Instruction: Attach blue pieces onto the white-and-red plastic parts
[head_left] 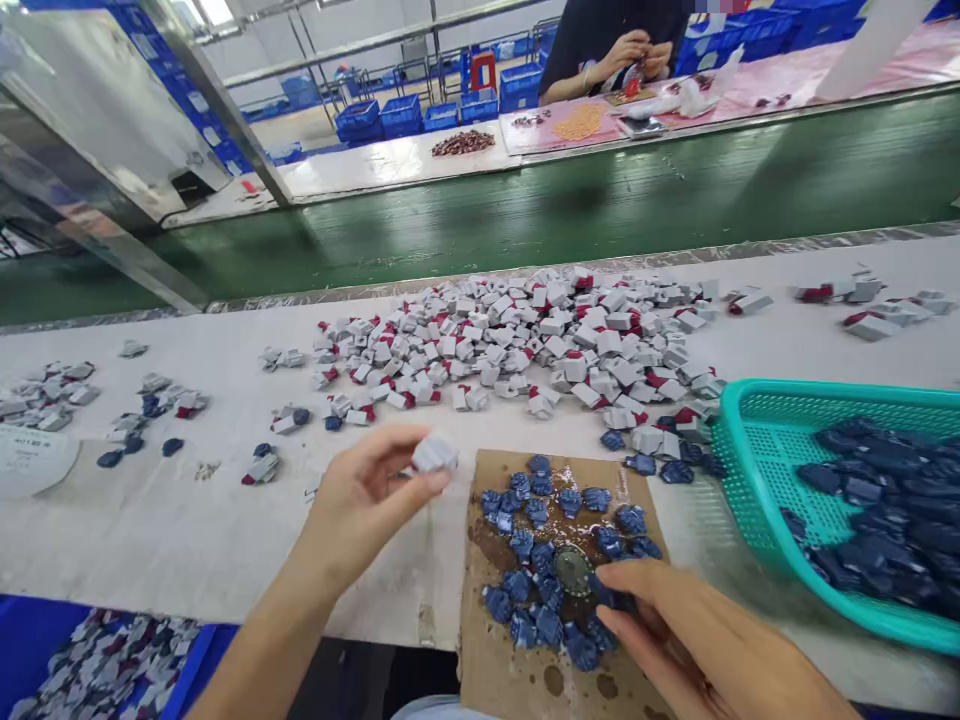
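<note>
Over the cardboard sheet (501,680), the left hand (358,505) pinches a grey part (435,455) (mid-assembly, apparently); the right hand (701,640), fingers pressed together, touches the blue parts (536,545), so picking one cleanly likely comes next.

No text can be read with certainty. A round white label (30,460) lies at the bench's (187,530) left edge and carries a short line of dark print, too small and blurred to make out. Nothing else shows readable writing, brands or numbers.

Single head camera, looking forward and down, close over worktable (187,540); conveyor belt (525,210) farther ahead.
</note>
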